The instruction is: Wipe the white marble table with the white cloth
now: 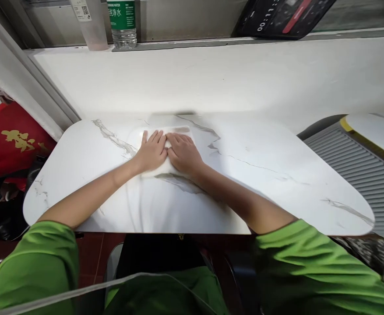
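A white square sheet [168, 169], either a cloth or a paper wipe, lies flat on the white marbled tabletop [264, 188]. My left hand [153, 151] rests on its left part, palm down with the fingers stretched forward and the thumb pointing inward. On the right part lies my right hand [185, 153], also palm down, its fingers flat and angled to the left. Both hands press the sheet from above, thumbs nearly touching. Much of the sheet is hidden under them.
On the ledge behind the table stand a clear plastic cup [92, 26], a green-labelled water bottle [123, 26] and a tilted phone [282, 19] with a running timer. A red bag [17, 140] is at the left. Grey ribbed panelling [356, 175] stands at the right.
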`<state>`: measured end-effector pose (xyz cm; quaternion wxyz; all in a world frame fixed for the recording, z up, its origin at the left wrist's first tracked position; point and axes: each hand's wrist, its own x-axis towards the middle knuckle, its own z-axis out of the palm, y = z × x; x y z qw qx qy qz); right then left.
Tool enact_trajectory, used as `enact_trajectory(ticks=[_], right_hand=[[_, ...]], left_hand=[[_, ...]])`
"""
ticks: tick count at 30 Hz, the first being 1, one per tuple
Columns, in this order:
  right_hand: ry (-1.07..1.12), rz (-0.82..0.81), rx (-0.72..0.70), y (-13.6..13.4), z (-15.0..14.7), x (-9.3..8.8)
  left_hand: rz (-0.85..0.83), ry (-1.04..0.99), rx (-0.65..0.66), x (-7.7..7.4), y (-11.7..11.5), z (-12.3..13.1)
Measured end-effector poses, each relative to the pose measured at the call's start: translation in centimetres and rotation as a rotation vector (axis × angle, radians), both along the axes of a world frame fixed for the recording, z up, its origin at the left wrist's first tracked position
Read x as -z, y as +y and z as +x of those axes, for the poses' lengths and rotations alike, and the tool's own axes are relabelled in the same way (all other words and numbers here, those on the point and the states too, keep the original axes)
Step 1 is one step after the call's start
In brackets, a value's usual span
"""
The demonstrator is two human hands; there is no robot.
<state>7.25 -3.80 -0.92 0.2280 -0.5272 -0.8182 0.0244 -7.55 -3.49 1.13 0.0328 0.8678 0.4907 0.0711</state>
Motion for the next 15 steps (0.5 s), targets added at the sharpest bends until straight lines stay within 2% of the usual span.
enact_trajectory(ticks=[4, 7, 11, 15], right_hand=[[0.027, 0.002, 0.038, 5.9, -0.9, 0.0], [0.039, -0.003, 0.074, 8.4, -1.2, 0.1], [0.050, 0.015, 0.056, 8.6, -1.1, 0.3], [0.054, 0.055, 0.023, 5.6, -1.4, 0.6]], left_hand=[[-0.022, -0.047, -0.056, 0.2, 6.2, 0.0], [0.002, -0.070, -0.065, 0.3, 8.7, 0.0], [0.001, -0.057, -0.075, 0.3, 8.9, -0.1], [-0.003, -0.035, -0.057, 0.2, 5.9, -1.0]])
